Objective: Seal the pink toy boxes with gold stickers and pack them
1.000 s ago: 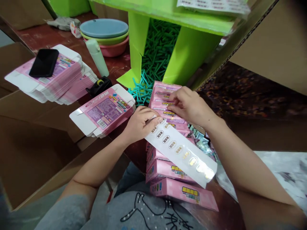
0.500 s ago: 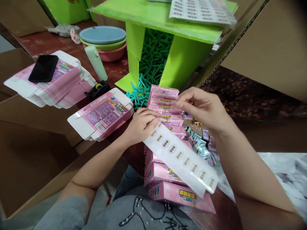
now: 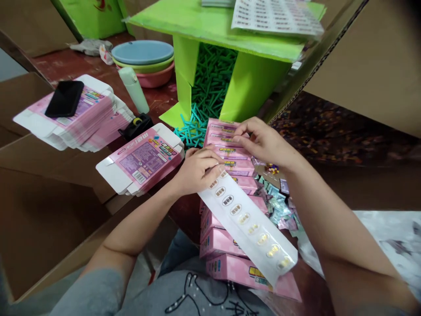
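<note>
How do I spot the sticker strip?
Find the row of pink boxes before the person. The sticker strip slants over it, upper end in the left hand. Unlike the wider sticker sheet on the green cardboard, it is long and narrow.

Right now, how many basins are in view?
3, in one stack: blue basin on top, yellow-green basin between, pink basin at the bottom. More may be nested unseen.

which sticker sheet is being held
The narrow strip of oval stickers, in the left hand over the pink boxes; the wider sheet lies on green cardboard.
</note>
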`<state>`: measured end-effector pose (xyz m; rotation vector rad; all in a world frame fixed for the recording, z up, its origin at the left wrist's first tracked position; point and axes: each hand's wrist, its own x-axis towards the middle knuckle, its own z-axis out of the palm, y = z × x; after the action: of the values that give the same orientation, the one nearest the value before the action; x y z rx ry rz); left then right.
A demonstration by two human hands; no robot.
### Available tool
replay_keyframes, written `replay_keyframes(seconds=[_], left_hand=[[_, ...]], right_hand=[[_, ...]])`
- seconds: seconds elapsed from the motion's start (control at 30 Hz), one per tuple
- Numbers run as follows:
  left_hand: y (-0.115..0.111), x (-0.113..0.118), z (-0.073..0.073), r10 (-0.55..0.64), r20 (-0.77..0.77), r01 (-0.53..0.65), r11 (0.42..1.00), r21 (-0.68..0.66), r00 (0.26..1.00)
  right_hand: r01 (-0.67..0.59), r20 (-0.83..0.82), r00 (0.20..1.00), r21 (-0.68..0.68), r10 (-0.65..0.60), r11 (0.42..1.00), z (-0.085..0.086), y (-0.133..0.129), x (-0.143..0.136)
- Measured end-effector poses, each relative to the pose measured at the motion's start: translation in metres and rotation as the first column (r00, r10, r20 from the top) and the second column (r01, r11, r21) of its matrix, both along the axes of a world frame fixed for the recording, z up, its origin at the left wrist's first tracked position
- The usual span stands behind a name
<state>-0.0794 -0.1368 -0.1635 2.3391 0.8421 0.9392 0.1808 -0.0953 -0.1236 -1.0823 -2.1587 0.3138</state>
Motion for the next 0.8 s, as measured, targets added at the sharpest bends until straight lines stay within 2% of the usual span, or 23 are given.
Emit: replay_keyframes(seconds=[0.07,0.13,0.27,0.37,0.47,0.6,0.63,0.7,0.8], left_hand=[[0.0,0.001,0.002,-0.012,0.003,0.012,1.0,0.013,1.0],[-0.003,0.0,0.003,-0.025,0.001,0.025,0.999,0.027,1.0],[-0.005,-0.002,0.002,-0.042,0.022,0.042,0.999,0.016,0.999],[0.002,-0.003,0.0,-0.082,0.095,0.085,0.996,-0.031,0.992],[0.012,-0.002,0.001,-0.118,0.218,0.15,0.979,-0.14,0.969],[0.022,0.001,0.006,-0.002,0.333,0.143,0.905,-0.4,0.943],[0.024,0.002,0.006,0.028,0.348,0.142,0.881,-0.452,0.937],[0.028,0.005,0.007,0.065,0.367,0.145,0.843,-0.517,0.928],[0.036,0.01,0.005,0.071,0.372,0.146,0.839,-0.524,0.926]], right_hand=[[-0.042,0.025,0.999,-0.102,0.045,0.994,0.0,0.007,0.002],[-0.058,0.067,0.996,-0.132,0.067,0.99,-0.003,0.013,0.002],[0.021,0.167,0.986,-0.056,-0.012,0.998,-0.01,0.02,-0.003],[0.114,0.2,0.974,-0.011,-0.11,0.993,-0.013,0.018,-0.007],[0.181,0.231,0.954,0.07,-0.192,0.981,-0.013,0.015,-0.006],[0.176,0.394,0.893,0.146,-0.22,0.974,-0.01,0.014,0.0],[0.165,0.381,0.902,0.134,-0.204,0.977,-0.008,0.013,0.0],[0.102,0.254,0.96,0.064,-0.115,0.993,-0.003,0.007,-0.002],[-0.1,0.004,0.995,-0.077,0.1,0.992,0.009,-0.01,-0.011]])
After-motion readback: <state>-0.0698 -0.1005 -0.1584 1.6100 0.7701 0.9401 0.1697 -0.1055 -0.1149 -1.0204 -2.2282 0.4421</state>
